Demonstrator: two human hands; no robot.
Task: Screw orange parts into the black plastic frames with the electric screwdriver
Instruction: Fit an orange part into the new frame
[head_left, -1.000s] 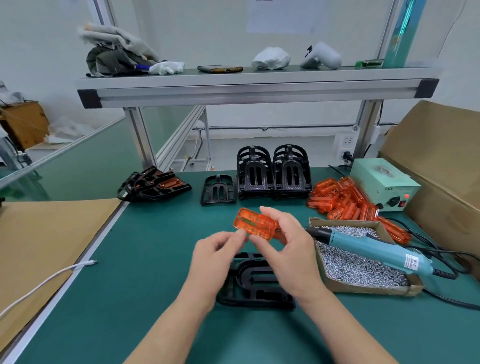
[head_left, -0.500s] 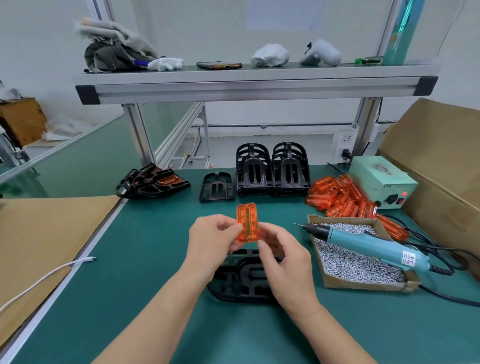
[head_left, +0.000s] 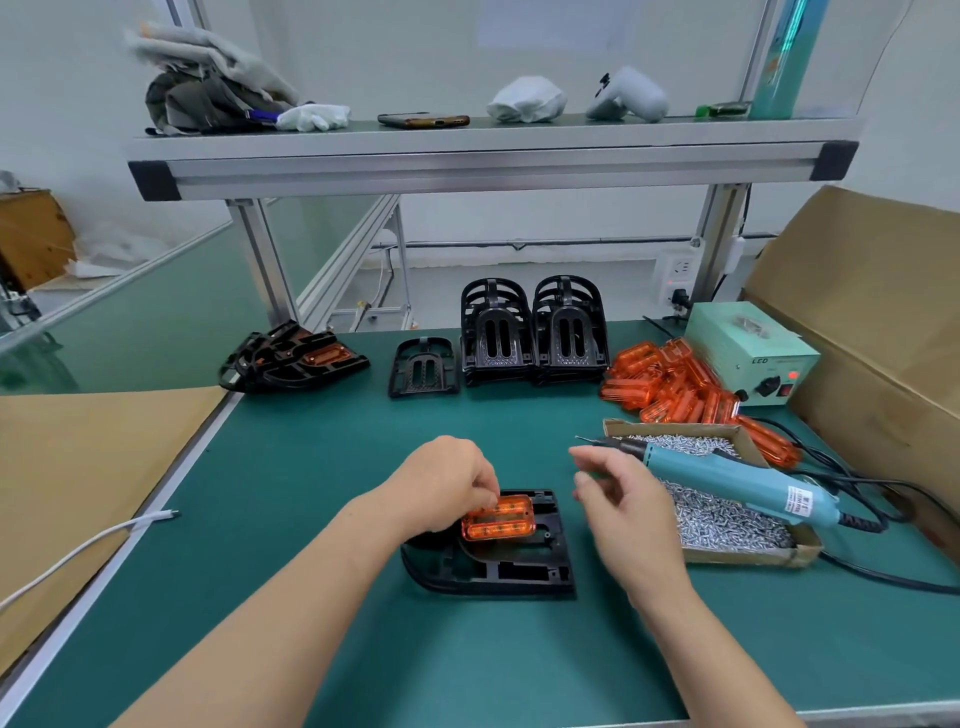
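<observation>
Now left hand (head_left: 441, 480) pinches one orange part (head_left: 498, 517) on one black frame (head_left: 498, 564); right hand (head_left: 621, 506) empty, fingers apart.

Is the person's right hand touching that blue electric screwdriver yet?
Apart. In the head view the right hand hangs open beside the electric screwdriver, which rests on the screw box; its fingers are curled around nothing.

The left hand (head_left: 447, 480) covers the orange part's (head_left: 500, 517) far-left corner; right fingers (head_left: 584, 460) are motion-blurred.

Single head-worn wide view, looking forward and down, close over green bench (head_left: 311, 467)
</observation>
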